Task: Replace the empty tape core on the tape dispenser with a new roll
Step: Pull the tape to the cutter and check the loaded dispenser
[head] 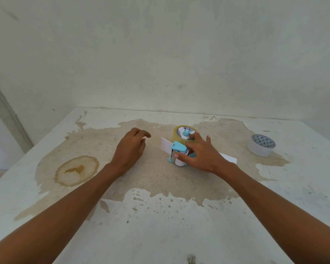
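Two bare forearms enter from the lower corners and converge toward the middle of a worn white table, whose top carries a broad tan patch of stripped coating and a ringed brown stain at the left. Left hand: palm down on the bare patch, fingers loosely curled and spread, gripping nothing, well apart from the dispenser. Right hand: laid over the blue-and-white tape dispenser, with the thumb pressed against the near white roller end and the index finger reaching into the hub, so that the hand grips the dispenser body. Dispenser position: lying on the table just right of centre, between the two hands. Seated on its hub is a roll of yellowish clear tape, lying at the far end of the dispenser, with a blue spindle knob showing at its centre. White card-like flat piece: projects from the dispenser to the left, and a similar white edge shows beyond the right wrist; whether these are one piece cannot be told. White tape roll with a printed blue-on-white inner core: lying flat near the right edge of the table, well apart from the dispenser and both hands. Background: a stained, off-white wall rising directly behind the table.
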{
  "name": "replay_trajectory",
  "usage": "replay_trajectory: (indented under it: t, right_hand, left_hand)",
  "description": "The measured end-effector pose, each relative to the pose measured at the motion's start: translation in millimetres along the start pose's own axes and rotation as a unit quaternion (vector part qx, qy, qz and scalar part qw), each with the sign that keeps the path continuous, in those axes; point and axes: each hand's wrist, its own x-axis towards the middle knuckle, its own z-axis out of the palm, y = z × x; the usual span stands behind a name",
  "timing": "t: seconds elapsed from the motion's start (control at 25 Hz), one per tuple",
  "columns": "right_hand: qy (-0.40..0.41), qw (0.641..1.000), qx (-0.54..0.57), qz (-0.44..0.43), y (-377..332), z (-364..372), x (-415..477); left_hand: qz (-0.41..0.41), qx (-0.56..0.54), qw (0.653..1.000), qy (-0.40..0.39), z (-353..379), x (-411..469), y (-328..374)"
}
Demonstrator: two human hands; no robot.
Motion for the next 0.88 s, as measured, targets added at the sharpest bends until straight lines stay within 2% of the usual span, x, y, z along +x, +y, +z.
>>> replay_trajectory:
  t: [0.08,0.24,0.36,0.44,0.56,0.68,0.88]
  right_hand:
    - [0.003,1.000,-0.003,0.000,0.9,1.3,1.0]
    - [-0.001,1.000,-0.005,0.003,1.1,1.6,1.6]
    - [-0.006,1.000,-0.008,0.003,1.5,1.0,0.4]
    - [-0.003,1.000,-0.005,0.003,0.5,0.9,0.0]
    - [0.005,1.000,0.003,0.003,-0.6,0.4,-0.8]
    - [0.010,1.000,-0.013,0.004,0.5,1.8,-0.1]
    - [0.012,1.000,-0.020,-0.004,4.2,4.3,2.1]
  left_hand:
    - [0.014,0.016,1.000,-0.012,2.4,-0.1,7.1]
    - [-0.015,-0.016,0.996,-0.081,7.5,0.0,14.1]
    - [-0.013,-0.035,0.994,-0.099,3.2,-1.4,16.0]
    - [-0.013,-0.077,0.990,-0.120,-0.9,-4.2,23.2]
    - [-0.039,-0.194,0.966,-0.166,-0.7,-11.4,37.3]
    - [-0.067,-0.269,0.944,-0.179,6.6,-14.2,43.1]
    - [-0.058,-0.279,0.944,-0.166,13.6,-12.1,47.7]
